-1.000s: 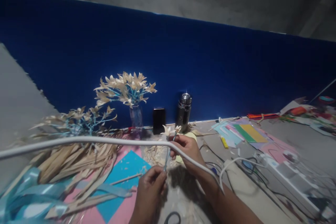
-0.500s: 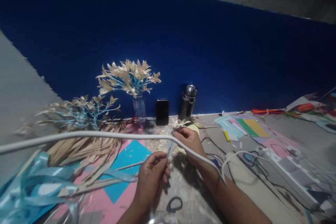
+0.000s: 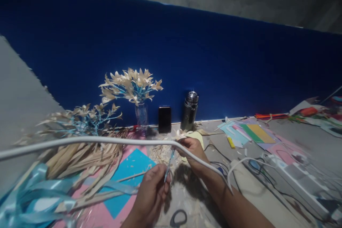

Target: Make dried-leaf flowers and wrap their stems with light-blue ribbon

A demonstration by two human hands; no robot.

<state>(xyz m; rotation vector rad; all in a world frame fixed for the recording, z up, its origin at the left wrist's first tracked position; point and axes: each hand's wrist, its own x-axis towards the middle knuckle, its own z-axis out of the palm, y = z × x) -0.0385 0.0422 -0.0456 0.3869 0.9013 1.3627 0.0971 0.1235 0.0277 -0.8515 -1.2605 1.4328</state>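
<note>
Between my hands is a handmade flower [image 3: 180, 134] with pale, husk-like petals and a thin stem wrapped in light blue. My right hand [image 3: 194, 152] is closed on it just below the petals. Lower and to the left, my left hand [image 3: 153, 188] pinches the light blue stem [image 3: 170, 164] near its lower end. A white cable [image 3: 107, 139] crosses the view in front and hides part of my right hand. Below my hands lies a dark scissors handle [image 3: 178, 218]; the rest of the scissors is hard to make out.
Behind stand a clear vase [image 3: 141, 115] of similar flowers, a phone [image 3: 164, 119] and a thermos [image 3: 190, 110]. On the left are dried husks [image 3: 88, 155], light blue ribbon [image 3: 40, 188] and blue paper [image 3: 130, 171]. A power strip [image 3: 299, 181] with cables lies right.
My left hand has moved a little down and away from my right hand, and more of the blue stem shows between them. The whole scene sits slightly lower in view.
</note>
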